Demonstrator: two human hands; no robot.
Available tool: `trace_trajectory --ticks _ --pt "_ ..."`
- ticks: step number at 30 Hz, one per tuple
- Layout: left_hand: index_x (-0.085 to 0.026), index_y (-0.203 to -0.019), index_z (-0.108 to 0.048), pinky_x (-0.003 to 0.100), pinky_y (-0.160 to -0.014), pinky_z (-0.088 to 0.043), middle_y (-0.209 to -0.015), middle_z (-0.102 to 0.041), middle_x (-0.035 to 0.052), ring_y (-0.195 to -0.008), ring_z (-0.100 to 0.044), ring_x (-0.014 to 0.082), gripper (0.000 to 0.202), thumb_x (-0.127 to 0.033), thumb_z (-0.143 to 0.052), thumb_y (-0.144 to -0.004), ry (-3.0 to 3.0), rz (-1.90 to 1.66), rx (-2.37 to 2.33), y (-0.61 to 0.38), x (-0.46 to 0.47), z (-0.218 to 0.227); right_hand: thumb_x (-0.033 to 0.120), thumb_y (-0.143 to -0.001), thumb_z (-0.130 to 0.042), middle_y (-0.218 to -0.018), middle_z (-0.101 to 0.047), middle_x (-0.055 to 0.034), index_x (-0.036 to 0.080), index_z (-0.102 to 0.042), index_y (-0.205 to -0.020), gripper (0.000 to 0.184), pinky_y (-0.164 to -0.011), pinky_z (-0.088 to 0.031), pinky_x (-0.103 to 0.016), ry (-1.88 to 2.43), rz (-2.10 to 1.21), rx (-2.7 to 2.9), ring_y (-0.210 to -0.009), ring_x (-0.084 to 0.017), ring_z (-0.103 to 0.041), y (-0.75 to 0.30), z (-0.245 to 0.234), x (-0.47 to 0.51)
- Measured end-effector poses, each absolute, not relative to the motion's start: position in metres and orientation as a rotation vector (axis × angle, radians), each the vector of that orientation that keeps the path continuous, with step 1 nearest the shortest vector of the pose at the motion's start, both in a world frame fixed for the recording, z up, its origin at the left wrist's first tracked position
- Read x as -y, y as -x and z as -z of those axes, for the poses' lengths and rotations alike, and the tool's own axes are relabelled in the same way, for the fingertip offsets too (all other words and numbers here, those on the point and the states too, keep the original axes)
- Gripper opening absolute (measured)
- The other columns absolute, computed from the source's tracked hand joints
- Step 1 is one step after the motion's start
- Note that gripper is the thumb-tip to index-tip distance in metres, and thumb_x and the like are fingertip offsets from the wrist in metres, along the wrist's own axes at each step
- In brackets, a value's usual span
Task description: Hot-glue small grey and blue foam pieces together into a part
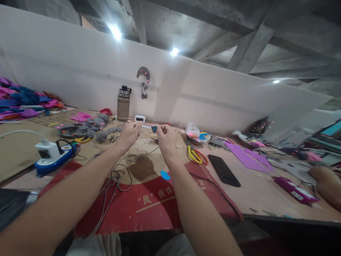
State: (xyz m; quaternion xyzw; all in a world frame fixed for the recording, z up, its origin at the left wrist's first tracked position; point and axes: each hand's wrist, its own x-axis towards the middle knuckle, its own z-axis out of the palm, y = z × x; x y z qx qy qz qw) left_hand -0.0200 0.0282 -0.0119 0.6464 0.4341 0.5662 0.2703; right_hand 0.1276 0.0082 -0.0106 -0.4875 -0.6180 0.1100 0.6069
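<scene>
Both my arms reach forward over a cardboard-covered table (255,192). My left hand (130,133) is closed in a pinch on the end of a thin pale stick-like tool (146,126). My right hand (165,137) is closed too, its fingertips pinching a small blue piece (154,128) at the other end of that tool. The two hands are held close together, a little above the table. A small blue scrap (165,175) lies on the cardboard below my right wrist.
Yellow-handled scissors (195,155) and a black phone (223,170) lie right of my hands. A brown bottle (124,103) stands by the white wall. Power strip (52,154), cables, grey felt pieces (85,129) at left. Purple sheets (246,156) and another person's hand (326,185) at right.
</scene>
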Motion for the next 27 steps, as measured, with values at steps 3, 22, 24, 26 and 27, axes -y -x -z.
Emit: trace_trajectory --ticks 3,22,24,26,27 --pt "-0.016 -0.064 -0.058 0.023 -0.045 -0.037 -0.058 -0.056 0.0030 -0.050 -0.050 0.0114 0.037 -0.047 -0.045 -0.079 -1.732 -1.483 -1.036 0.017 -0.024 0.007 0.031 -0.077 -0.043 -0.072 -0.060 -0.0018 0.018 -0.056 -0.070 0.019 -0.067 -0.037 -0.025 1.130 -0.237 1.440 -0.075 -0.015 -0.052 -0.128 0.010 -0.008" --pt "-0.014 -0.069 -0.062 0.021 -0.046 -0.035 -0.062 -0.058 0.0025 -0.049 -0.046 0.0076 0.019 -0.033 -0.061 -0.068 -1.537 -1.331 -0.899 0.008 -0.017 0.006 0.033 -0.075 -0.042 -0.066 -0.055 0.0014 0.019 -0.054 -0.066 0.020 -0.062 -0.037 -0.023 1.141 -0.357 1.400 -0.065 -0.012 -0.048 -0.130 0.014 -0.010" --pt "-0.014 -0.069 -0.061 0.020 -0.043 -0.032 -0.059 -0.056 0.0012 -0.045 -0.043 0.0063 0.020 -0.035 -0.061 -0.068 -1.489 -1.343 -0.954 0.010 -0.020 0.008 0.033 -0.074 -0.042 -0.063 -0.052 0.0028 0.019 -0.052 -0.063 0.020 -0.060 -0.036 -0.022 1.153 -0.399 1.357 -0.062 -0.011 -0.045 -0.132 0.014 -0.011" --pt "-0.015 -0.066 -0.057 0.020 -0.040 -0.028 -0.055 -0.052 -0.0004 -0.042 -0.040 0.0057 0.018 -0.033 -0.057 -0.069 -1.458 -1.357 -0.992 0.013 -0.024 0.010 0.033 -0.074 -0.042 -0.061 -0.050 0.0035 0.019 -0.051 -0.061 0.020 -0.058 -0.035 -0.021 1.151 -0.425 1.340 -0.060 -0.011 -0.044 -0.134 0.013 -0.012" --pt "-0.016 -0.063 -0.054 0.020 -0.039 -0.026 -0.053 -0.050 -0.0012 -0.041 -0.038 0.0058 0.017 -0.031 -0.054 -0.070 -1.432 -1.363 -0.990 0.014 -0.026 0.012 0.033 -0.074 -0.042 -0.060 -0.049 0.0037 0.019 -0.050 -0.061 0.021 -0.057 -0.034 -0.021 1.150 -0.433 1.340 -0.059 -0.011 -0.044 -0.134 0.013 -0.013"
